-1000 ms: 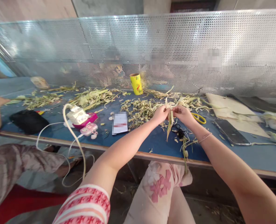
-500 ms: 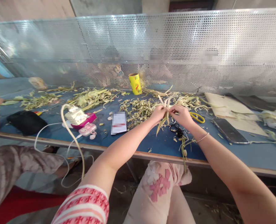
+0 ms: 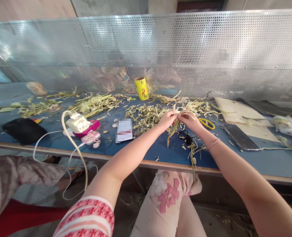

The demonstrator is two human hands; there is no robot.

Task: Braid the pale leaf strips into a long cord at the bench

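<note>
My left hand (image 3: 168, 119) and my right hand (image 3: 188, 119) meet above the blue table, fingers pinched on pale strips of dried leaf (image 3: 176, 124). One greenish-brown end hangs below my fingers, and lighter strips stick out above and curve over my right fingers. Just where the fingertips press is partly hidden. Behind and left of my hands lies a heap of curled leaf scraps (image 3: 148, 113). Black scissors (image 3: 185, 135) rest below my right hand, and a yellow loop (image 3: 207, 123) lies to its right.
A yellow can-shaped roll (image 3: 141, 89) stands before the perforated metal screen (image 3: 86, 59). Phones lie at right (image 3: 241, 136) and left of centre (image 3: 124, 130). A charger with a cable (image 3: 79, 123) and a black pouch (image 3: 24, 130) sit left. Another person's leg (image 3: 22, 177) shows at far left.
The strips that stood upright above my fingers now bend over to the right, across my right hand. Both hands stay close together. The view has shifted slightly.
</note>
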